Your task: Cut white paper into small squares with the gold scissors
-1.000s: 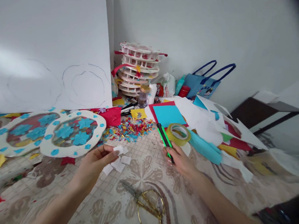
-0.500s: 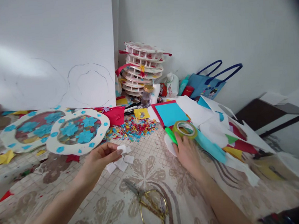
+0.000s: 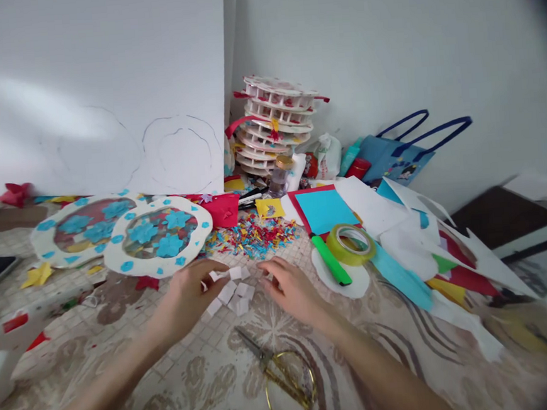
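Several small white paper squares (image 3: 228, 292) lie in a loose cluster on the patterned tablecloth. At the left of the cluster, my left hand (image 3: 188, 295) is closed, with a white paper square pinched between thumb and fingers. On the other side, my right hand (image 3: 292, 285) is open, its fingertips apart and close to the squares. Gold-handled scissors (image 3: 287, 381) lie below the squares, blades toward them. Right of my right hand, a green cutter-like tool (image 3: 331, 260) rests across a white paper disc (image 3: 358, 285), beside a roll of yellowish tape (image 3: 351, 244).
Behind are colourful paper scraps (image 3: 257, 235) and two white rings with blue flowers (image 3: 157, 236). A tiered model (image 3: 276, 122) stands near the wall, left of a blue bag (image 3: 395, 157). A glue gun (image 3: 16, 332) lies left; cut paper (image 3: 412, 251) is piled right.
My right hand has let go of the green tool and moved left to the paper squares. My left hand stays by the squares. The view has shifted slightly left.
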Demonstrator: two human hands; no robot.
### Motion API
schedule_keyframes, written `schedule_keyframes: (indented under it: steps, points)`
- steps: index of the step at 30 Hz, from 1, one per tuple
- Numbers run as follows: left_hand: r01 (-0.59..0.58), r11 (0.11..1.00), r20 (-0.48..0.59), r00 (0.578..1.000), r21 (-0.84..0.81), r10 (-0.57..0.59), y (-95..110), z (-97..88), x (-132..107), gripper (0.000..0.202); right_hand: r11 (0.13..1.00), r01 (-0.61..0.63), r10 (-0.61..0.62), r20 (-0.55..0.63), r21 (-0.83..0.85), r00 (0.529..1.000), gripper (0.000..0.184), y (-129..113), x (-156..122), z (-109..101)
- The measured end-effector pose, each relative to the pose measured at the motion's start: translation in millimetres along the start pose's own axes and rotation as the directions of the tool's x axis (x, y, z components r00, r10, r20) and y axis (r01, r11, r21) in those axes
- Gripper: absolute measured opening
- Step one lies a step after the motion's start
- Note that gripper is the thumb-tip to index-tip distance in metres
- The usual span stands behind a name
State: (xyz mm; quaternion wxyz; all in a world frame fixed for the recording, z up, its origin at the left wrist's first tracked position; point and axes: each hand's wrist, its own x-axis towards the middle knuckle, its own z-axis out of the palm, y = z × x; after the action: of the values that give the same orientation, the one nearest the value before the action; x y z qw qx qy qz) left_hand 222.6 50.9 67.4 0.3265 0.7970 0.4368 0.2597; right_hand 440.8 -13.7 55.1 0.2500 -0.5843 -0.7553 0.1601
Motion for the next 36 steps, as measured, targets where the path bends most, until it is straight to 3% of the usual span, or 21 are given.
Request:
schedule_keyframes:
  steps: [2, 6, 8, 11, 16, 21, 26, 30, 36]
  points:
    - [0.020, 0.994, 0.016, 1.000, 0.109, -0.021, -3.2, -13.6, 2.7, 0.030, 0.996, 0.006, -0.011, 0.051, 0.083, 0.999, 0.033, -1.7, -6.7, 5.7]
    - [-0.014, 0.962, 0.251, 0.966, 0.274, -0.057, -7.6, -30.8, 0.3, 0.067, 0.981, -0.040, 0.017, 0.125, 0.190, 0.992, 0.075, -2.7, -16.6, 12.0]
    - [-0.007, 0.943, 0.320, 0.941, 0.334, -0.107, -7.4, -29.5, -3.5, 0.079, 0.973, -0.061, 0.029, 0.143, 0.222, 0.989, 0.086, -3.3, -16.4, 15.4]
    - [0.006, 0.913, 0.336, 0.929, 0.407, -0.155, -6.0, -20.4, -6.4, 0.085, 0.971, -0.046, 0.015, 0.129, 0.236, 0.992, 0.092, -3.5, -11.5, 22.1]
    - [0.010, 0.945, 0.318, 0.941, 0.326, -0.119, -8.2, -9.2, -0.4, 0.070, 0.976, 0.008, -0.028, 0.086, 0.220, 0.996, 0.088, -0.6, -5.0, 31.3]
    - [-0.034, 0.985, 0.346, 0.938, 0.171, -0.028, -10.8, -10.7, 0.5, 0.049, 0.966, -0.002, -0.015, 0.063, 0.260, 0.998, 0.075, -1.4, -7.7, 29.2]
    - [-0.112, 0.975, 0.241, 0.968, 0.192, 0.064, -12.7, -12.8, -0.3, 0.031, 0.963, -0.008, -0.009, 0.059, 0.270, 0.998, 0.065, -3.5, -10.6, 25.4]
    - [-0.145, 0.967, 0.225, 0.970, 0.210, 0.096, -15.3, -6.7, 1.9, 0.028, 0.970, -0.011, -0.007, 0.075, 0.241, 0.997, 0.060, -2.5, -11.7, 27.3]
    - [-0.122, 0.982, 0.160, 0.982, 0.143, 0.099, -17.1, -0.7, 5.9, 0.010, 0.973, -0.018, -0.001, 0.081, 0.232, 0.997, 0.056, -1.1, -12.9, 28.2]
